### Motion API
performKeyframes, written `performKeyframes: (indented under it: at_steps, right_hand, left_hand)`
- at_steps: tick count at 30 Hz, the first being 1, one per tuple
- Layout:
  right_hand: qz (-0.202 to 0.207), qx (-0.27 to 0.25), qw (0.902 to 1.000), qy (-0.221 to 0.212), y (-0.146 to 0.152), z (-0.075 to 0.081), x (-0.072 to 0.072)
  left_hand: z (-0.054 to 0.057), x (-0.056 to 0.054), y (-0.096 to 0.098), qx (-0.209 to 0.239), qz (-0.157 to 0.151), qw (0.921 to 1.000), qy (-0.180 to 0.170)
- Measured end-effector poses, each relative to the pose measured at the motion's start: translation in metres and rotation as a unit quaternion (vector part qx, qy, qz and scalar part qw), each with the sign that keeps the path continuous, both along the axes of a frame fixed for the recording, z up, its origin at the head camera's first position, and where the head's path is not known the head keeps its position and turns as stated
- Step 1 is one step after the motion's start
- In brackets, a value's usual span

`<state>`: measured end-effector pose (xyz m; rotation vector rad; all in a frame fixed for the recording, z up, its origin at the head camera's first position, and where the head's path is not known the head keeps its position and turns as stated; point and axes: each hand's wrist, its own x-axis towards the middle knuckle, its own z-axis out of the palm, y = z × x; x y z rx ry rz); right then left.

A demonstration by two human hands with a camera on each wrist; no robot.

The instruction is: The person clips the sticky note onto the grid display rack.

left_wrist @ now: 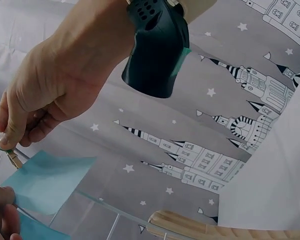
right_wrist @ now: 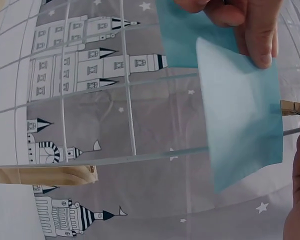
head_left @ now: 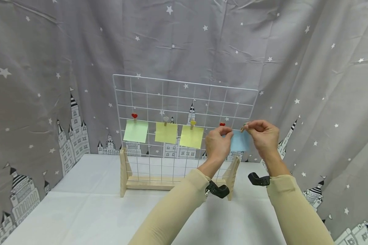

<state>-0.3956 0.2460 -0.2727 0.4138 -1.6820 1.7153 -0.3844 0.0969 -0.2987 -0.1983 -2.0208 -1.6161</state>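
A light blue square note (head_left: 240, 141) stands against the white wire grid (head_left: 184, 82) near its right side. My left hand (head_left: 218, 144) pinches this note at its upper left edge, the thumb flat on the paper in the right wrist view. My right hand (head_left: 265, 137) pinches a small wooden clothespin (left_wrist: 14, 159) with a green end, its tip right at the note's top edge. Another blue note (right_wrist: 182, 35) hangs beside it, mostly hidden behind my left hand in the head view, under a red heart clothespin (head_left: 222, 124).
Further left on the grid hang a green note (head_left: 136, 131) and two yellow notes, the nearer one (head_left: 191, 137) left of my hand, each under a heart clothespin. A wooden stand (head_left: 156, 184) carries the grid on a white table (head_left: 89, 211). Behind is a grey curtain (head_left: 184, 41).
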Motion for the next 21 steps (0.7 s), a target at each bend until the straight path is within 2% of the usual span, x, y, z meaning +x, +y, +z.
performKeyframes:
  at_steps: [6,11,15,21]
  right_hand:
    - [-0.044,0.062,0.9969,0.018,-0.001,-0.001,-0.004]
    - [-0.09,0.108,0.9899,0.017,-0.005,0.0,-0.002]
    - [-0.105,0.128,0.9859,0.026,-0.014,0.005,0.008]
    - [-0.119,0.153,0.9791,0.061,-0.025,0.011,0.021]
  left_hand:
    - [0.0,-0.001,0.002,-0.001,0.0,1.0,0.0]
    - [-0.001,-0.002,0.004,-0.002,0.007,1.0,-0.003]
    - [-0.002,-0.005,0.005,-0.006,0.019,0.9998,-0.007]
    - [-0.003,-0.007,0.006,-0.005,0.025,0.9997,0.0]
